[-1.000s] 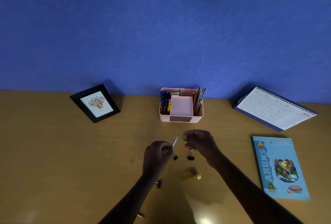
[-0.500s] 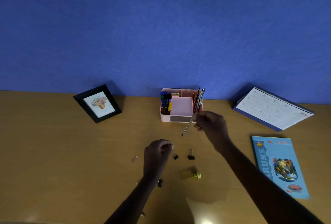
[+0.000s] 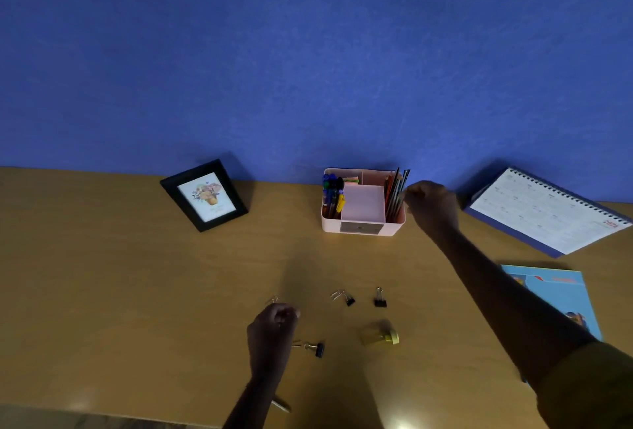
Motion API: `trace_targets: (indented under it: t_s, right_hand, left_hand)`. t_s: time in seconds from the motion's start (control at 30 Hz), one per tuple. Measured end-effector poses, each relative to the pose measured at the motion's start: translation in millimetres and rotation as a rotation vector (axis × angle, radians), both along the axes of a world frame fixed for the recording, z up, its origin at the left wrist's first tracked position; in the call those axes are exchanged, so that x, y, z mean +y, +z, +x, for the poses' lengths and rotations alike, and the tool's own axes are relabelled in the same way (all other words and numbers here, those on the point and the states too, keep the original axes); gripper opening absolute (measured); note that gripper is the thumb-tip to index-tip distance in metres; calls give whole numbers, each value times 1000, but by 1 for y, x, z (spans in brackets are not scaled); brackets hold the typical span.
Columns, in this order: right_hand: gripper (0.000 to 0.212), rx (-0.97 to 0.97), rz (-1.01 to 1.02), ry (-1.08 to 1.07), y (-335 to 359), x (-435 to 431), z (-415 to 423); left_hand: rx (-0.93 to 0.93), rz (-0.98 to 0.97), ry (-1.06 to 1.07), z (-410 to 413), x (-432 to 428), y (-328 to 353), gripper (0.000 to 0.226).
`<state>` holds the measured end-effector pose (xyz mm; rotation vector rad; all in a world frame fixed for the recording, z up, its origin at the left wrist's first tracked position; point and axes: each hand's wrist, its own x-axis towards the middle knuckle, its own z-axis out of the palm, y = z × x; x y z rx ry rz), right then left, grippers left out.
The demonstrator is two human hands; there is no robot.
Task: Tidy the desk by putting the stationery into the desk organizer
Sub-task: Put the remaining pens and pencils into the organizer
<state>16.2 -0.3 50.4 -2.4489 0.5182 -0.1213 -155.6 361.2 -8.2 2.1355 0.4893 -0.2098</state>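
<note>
Left hand (image 3: 272, 329) hovers toward the near edge of the surface (image 3: 102, 291), fingers curled just beside a paper clip (image 3: 273, 300); whether they grasp anything cannot be told. Binder clips (image 3: 348, 299) lie loose to its right. The desk organizer (image 3: 363, 230) stands at the far edge. The right hand (image 3: 432, 206) has its fingers curled against the pencils (image 3: 395, 194) in the organizer's right compartment, grip unclear.

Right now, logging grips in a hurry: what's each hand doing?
Left hand: closed, nothing visible in it.
Right hand: at the pencils, grip cannot be told.
</note>
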Motion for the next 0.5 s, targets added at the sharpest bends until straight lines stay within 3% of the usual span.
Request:
trace_targets:
  t_s: [0.13,0.33,0.5]
  right_hand:
    - [29,43,-3,-25,-14,2,-1]
    - [14,78,-37,-14,-21,4,-1]
    - [23,11,-31,-69,-18,9,-12]
  left_hand:
    - [46,58,40,-9,22,-3,6]
    - [55,111,68,-20,43,-1,3]
    - [155,25,176,-32,52,7,5]
